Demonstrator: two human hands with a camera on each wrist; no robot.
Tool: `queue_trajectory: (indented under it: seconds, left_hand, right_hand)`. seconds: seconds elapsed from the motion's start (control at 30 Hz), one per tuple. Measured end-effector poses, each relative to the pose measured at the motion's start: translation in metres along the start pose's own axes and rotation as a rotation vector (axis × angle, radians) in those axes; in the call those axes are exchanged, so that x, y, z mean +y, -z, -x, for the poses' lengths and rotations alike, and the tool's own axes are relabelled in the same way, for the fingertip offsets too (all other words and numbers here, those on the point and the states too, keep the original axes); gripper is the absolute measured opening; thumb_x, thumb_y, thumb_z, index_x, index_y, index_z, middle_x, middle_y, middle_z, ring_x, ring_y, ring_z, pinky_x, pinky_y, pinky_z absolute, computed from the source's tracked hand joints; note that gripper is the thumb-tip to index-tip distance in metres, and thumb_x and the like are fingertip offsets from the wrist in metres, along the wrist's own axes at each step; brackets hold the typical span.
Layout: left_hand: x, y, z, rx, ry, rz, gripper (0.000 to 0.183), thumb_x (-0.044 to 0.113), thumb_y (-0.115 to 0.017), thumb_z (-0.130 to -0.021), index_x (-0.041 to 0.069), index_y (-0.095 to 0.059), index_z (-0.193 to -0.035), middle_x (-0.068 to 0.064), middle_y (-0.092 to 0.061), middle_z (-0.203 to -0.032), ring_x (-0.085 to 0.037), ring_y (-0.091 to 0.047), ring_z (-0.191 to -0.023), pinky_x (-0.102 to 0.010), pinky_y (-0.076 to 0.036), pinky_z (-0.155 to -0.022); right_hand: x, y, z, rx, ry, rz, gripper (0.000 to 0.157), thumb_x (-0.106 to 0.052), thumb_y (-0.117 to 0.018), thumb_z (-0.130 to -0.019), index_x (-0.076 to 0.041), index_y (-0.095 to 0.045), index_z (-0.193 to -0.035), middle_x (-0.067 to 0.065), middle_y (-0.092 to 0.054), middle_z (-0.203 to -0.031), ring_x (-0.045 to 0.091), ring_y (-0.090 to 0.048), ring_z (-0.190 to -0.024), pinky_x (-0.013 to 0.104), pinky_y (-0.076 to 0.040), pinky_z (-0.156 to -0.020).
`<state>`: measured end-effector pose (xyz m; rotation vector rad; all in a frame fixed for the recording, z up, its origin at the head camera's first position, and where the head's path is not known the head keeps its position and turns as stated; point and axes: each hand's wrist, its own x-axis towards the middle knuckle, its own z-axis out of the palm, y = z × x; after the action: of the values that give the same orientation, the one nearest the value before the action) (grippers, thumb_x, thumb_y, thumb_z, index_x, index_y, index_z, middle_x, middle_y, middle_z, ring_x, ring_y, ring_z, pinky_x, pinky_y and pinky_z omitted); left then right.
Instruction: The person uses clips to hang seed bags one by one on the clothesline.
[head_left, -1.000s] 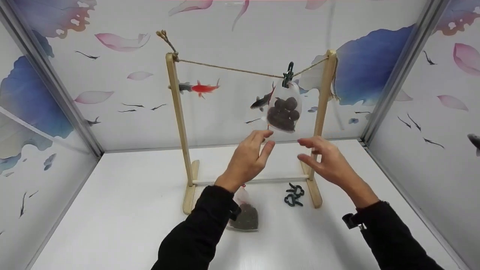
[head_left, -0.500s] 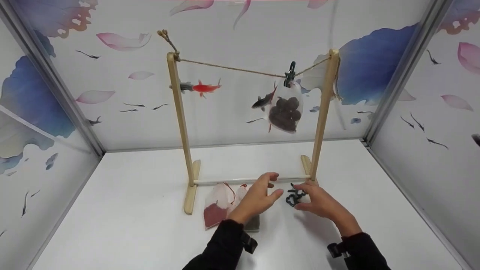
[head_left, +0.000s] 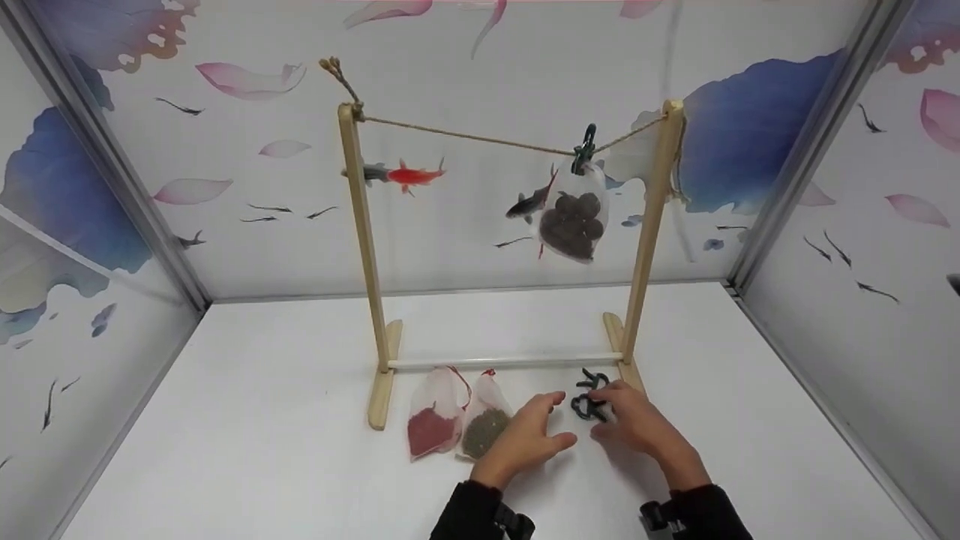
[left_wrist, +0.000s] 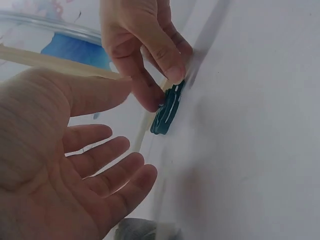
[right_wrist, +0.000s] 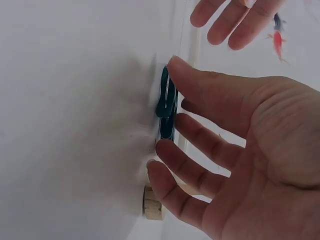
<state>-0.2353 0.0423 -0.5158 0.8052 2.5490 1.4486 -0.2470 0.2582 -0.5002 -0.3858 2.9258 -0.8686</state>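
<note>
Dark green clips (head_left: 587, 407) lie on the white table beside the rack's right foot. My right hand (head_left: 641, 421) is right at them, its fingers loosely bent. In the right wrist view, the thumb and fingers spread around the clips (right_wrist: 167, 100) without closing on them. To the left, my left hand (head_left: 525, 436) hovers low over the table with relaxed fingers, holding nothing. It partly covers a mesh bag of green-grey grains (head_left: 484, 429). Next to that lies a mesh bag of dark red grains (head_left: 433, 424). Both bags have red drawstrings.
A wooden rack (head_left: 367, 247) stands behind the hands with a twine line (head_left: 465, 136) across its top. From the twine hangs a mesh bag of dark round pieces (head_left: 572, 225), held by a dark clip (head_left: 583, 152). Patterned panels (head_left: 465, 247) enclose the table's back and sides.
Both hands have come down from below the hanging bag to the table. The right hand has reached the clips. The left hand has moved lower and nearer, uncovering the red-grained bag.
</note>
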Motion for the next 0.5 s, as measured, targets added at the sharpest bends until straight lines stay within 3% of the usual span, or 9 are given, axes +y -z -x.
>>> queue_trajectory:
  seconds: [0.13, 0.33, 0.5]
  left_hand:
    - [0.0, -0.006, 0.005, -0.002, 0.027, -0.021, 0.064, 0.019, -0.075, -0.09, -0.005, -0.049, -0.144, -0.019, -0.056, -0.139, -0.033, -0.052, -0.131, -0.042, -0.039, -0.11]
    - [0.002, -0.008, 0.011, -0.002, 0.024, -0.084, 0.061, 0.023, -0.073, -0.092, -0.003, -0.051, -0.143, -0.018, -0.056, -0.139, -0.029, -0.05, -0.132, -0.04, -0.038, -0.112]
    - [0.005, -0.005, 0.013, -0.023, 0.007, -0.108, 0.059, 0.021, -0.074, -0.092, -0.003, -0.052, -0.141, -0.017, -0.057, -0.137, -0.027, -0.052, -0.13, -0.037, -0.039, -0.111]
  right_hand:
    - [-0.001, -0.003, 0.0, 0.007, -0.09, 0.011, 0.055, -0.007, -0.088, -0.076, 0.001, -0.067, -0.127, 0.017, -0.061, -0.118, 0.033, -0.062, -0.108, 0.053, -0.05, -0.092]
    - [-0.002, -0.005, -0.003, 0.023, -0.137, 0.059, 0.057, -0.013, -0.087, -0.08, 0.005, -0.063, -0.128, 0.022, -0.061, -0.117, 0.036, -0.062, -0.107, 0.054, -0.05, -0.093]
    - [0.0, -0.005, -0.006, 0.039, -0.164, 0.066, 0.05, -0.016, -0.086, -0.081, 0.006, -0.066, -0.12, 0.017, -0.062, -0.108, 0.033, -0.062, -0.102, 0.054, -0.05, -0.091]
